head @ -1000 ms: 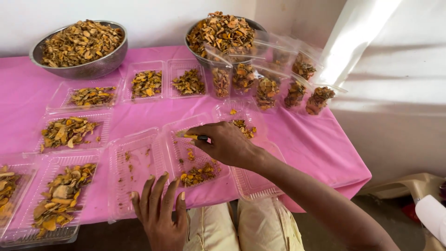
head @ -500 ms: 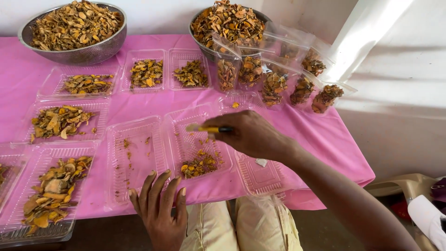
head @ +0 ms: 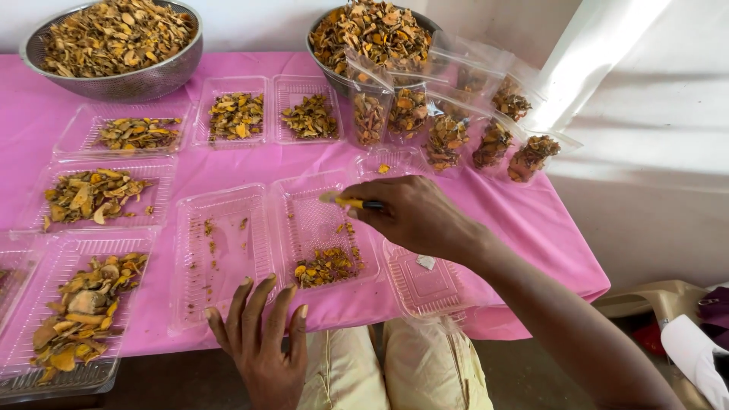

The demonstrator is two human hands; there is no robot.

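Observation:
My right hand (head: 414,216) grips a small tool with a yellow and black handle (head: 355,203), its tip held over an open clear plastic clamshell tray (head: 315,216). A small heap of dried yellow-orange slices (head: 326,264) lies at that tray's near end. Its joined left half (head: 220,262) holds only crumbs. My left hand (head: 262,338) rests flat, fingers spread, on the table's front edge against that left half. It holds nothing.
Two steel bowls (head: 125,80) (head: 330,64) heaped with dried slices stand at the back of the pink tablecloth (head: 524,220). Several filled clear trays (head: 99,193) lie to the left. Filled clear pouches (head: 448,133) stand at the back right. A small empty tray (head: 425,285) overhangs the front edge.
My right hand with the tool has shifted slightly to the right over the tray. The view has tilted down a little. My left hand stays at the front edge.

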